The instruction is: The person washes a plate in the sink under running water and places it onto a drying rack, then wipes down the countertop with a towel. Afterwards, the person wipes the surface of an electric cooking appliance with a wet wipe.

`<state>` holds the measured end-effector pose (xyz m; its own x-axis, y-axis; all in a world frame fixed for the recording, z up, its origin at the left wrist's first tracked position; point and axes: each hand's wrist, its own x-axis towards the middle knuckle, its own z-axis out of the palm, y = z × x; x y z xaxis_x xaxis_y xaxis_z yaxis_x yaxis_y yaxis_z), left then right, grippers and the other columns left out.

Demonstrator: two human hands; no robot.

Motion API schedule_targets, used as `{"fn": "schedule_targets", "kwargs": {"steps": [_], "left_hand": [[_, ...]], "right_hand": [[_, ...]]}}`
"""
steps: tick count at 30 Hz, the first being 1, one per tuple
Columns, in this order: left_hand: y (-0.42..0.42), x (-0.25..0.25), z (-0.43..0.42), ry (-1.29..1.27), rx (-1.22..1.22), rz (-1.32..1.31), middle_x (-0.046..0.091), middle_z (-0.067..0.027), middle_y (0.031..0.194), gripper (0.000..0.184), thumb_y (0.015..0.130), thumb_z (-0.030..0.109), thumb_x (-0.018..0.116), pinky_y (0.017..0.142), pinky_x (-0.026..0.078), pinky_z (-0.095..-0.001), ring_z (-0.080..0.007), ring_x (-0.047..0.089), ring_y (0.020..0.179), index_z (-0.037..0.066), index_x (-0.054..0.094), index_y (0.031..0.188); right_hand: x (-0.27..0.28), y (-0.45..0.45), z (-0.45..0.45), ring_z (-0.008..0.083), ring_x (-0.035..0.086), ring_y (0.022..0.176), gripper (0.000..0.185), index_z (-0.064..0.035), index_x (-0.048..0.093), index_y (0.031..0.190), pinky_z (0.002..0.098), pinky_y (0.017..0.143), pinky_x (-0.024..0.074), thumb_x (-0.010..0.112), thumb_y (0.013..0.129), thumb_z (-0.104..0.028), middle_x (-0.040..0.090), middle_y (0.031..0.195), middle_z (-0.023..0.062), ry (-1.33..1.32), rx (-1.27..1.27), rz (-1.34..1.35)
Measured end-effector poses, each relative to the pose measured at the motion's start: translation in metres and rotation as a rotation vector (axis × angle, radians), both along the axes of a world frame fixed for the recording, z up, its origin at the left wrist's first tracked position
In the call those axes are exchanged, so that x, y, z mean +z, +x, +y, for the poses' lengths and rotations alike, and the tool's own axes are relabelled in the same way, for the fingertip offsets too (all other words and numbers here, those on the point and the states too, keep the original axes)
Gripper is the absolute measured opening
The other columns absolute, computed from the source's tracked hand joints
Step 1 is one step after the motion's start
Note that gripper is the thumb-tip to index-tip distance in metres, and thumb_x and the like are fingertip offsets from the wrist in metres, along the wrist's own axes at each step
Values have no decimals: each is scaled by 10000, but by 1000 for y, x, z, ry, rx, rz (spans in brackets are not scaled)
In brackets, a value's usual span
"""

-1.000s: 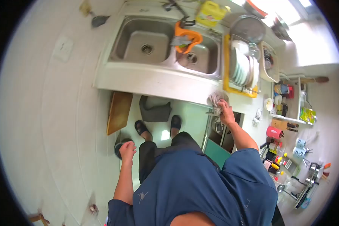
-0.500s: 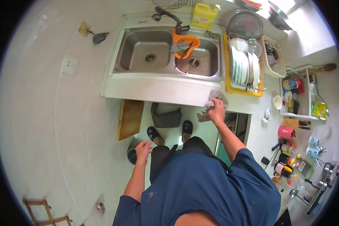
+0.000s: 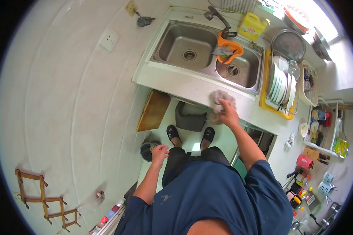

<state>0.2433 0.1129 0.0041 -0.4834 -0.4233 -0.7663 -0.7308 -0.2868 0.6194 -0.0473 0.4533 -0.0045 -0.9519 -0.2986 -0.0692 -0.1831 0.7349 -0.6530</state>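
Observation:
My right hand (image 3: 229, 113) grips a bunched, greyish-pink cloth (image 3: 222, 97). The cloth lies over the front edge of the white counter (image 3: 176, 81), below the right-hand sink basin (image 3: 245, 72), and part of it hangs down past the edge. Motion blurs the cloth somewhat. Away from the counter, my left hand (image 3: 159, 154) hangs low with its fingers curled in and nothing visible in them. Beneath it is a dark bin (image 3: 146, 152).
An orange strainer (image 3: 232, 49) with a grey rag sits between the basins, under the faucet (image 3: 220, 19). Right of them stands a yellow-based dish rack (image 3: 267, 100) with plates. A wooden board (image 3: 154, 111) and an open cabinet (image 3: 262, 143) are below counter height.
My right hand has slid the cloth leftward along the counter edge, away from the dish rack. The fingers of my left hand look more curled. The camera view has turned and shifted.

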Motion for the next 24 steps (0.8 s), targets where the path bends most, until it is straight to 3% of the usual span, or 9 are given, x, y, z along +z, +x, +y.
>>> {"fn": "schedule_targets", "kwargs": {"steps": [3,4,5,9,12,19,21,24], "left_hand": [[-7,-6,-2,7,-10,9,749,-81,1005,250,992,210,705,700,589,-293,-181,737,868,4,739,1129],[-10,-6,-3,19,-4,20,748,-82,1005,257,991,210,707,697,588,-292,-177,735,864,1,738,1137],[-8,-8,-7,30,-1,25,747,-83,1005,265,989,209,710,694,587,-292,-173,733,859,-3,737,1145],[-1,-15,-29,82,46,23,746,-81,998,265,984,199,718,692,588,-291,-172,735,862,-5,738,1153],[17,-21,-52,87,125,27,743,-77,993,247,983,183,718,696,593,-300,-176,737,870,-1,740,1147],[76,-34,-108,125,298,-5,739,-98,1038,260,989,160,706,709,606,-319,-219,747,882,6,720,1198],[88,-32,-121,98,341,-45,744,-105,1059,260,995,157,700,722,614,-329,-225,749,893,1,717,1202],[96,-21,-143,65,350,-52,751,-114,1075,277,994,160,703,734,620,-337,-228,751,901,-16,709,1208]], "right_hand": [[-10,16,57,414,617,1283,677,-96,529,1449,466,1046,532,738,807,-37,604,1400,184,45,-129,148],[-65,9,90,414,609,1304,697,-60,509,1470,456,1083,512,745,814,-64,604,1408,209,13,-223,80],[-64,1,93,413,601,1324,723,-25,490,1491,446,1121,491,752,821,-91,604,1415,233,-22,-319,15],[-47,7,64,423,596,1337,813,0,463,1528,442,1152,466,786,799,-159,616,1419,264,108,-481,143],[-19,-14,7,416,609,1332,823,-36,508,1523,445,1134,478,795,768,-191,645,1412,250,115,-509,-54],[-38,-54,-162,344,653,1299,710,-76,586,1480,420,1128,497,778,803,-171,674,1418,182,-16,-218,45],[-10,-59,-230,398,618,1322,659,-89,610,1459,452,1126,487,734,813,-132,663,1415,203,-50,-146,-15],[-10,-81,-315,406,613,1318,689,-91,563,1493,472,1100,501,721,823,-129,659,1413,209,-117,106,-17]]}}
